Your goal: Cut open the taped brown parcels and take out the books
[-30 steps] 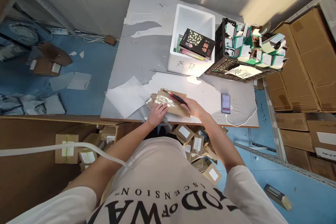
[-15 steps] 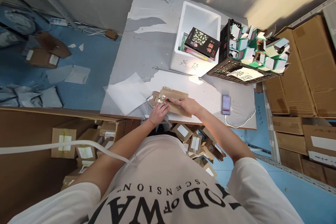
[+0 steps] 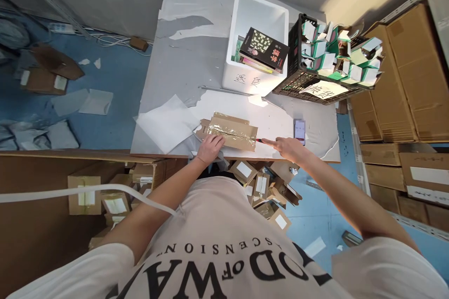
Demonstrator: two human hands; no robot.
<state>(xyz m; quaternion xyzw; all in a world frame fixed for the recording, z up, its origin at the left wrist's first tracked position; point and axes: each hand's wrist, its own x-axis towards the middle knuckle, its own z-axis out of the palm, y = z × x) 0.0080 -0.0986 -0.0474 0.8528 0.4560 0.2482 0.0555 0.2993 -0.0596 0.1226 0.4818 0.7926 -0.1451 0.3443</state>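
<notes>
A flat, tape-covered cardboard box [image 3: 233,131] lies on the table near its front edge, with a dark slit running lengthwise through the tape. Over its front left part, my left hand [image 3: 211,146] presses down with the fingers bent onto the cardboard. My right hand [image 3: 288,148] is closed around a small red and black box cutter [image 3: 260,140], whose tip is at the box's right end. Its index finger stretches along the cutter; the blade is too small to make out. White sheets [image 3: 168,124] lie left of the box.
Behind the box stands a white foam bin [image 3: 247,79] holding books. Beside it is a black crate [image 3: 298,81] full of green and white cartons. A phone [image 3: 299,131] with a cable lies at the right. Several cardboard boxes [image 3: 261,186] are piled below the table edge.
My right hand has moved right with the box cutter, from the box's left part to past its right end. A long slit now shows in the tape. My left hand stays on the box.
</notes>
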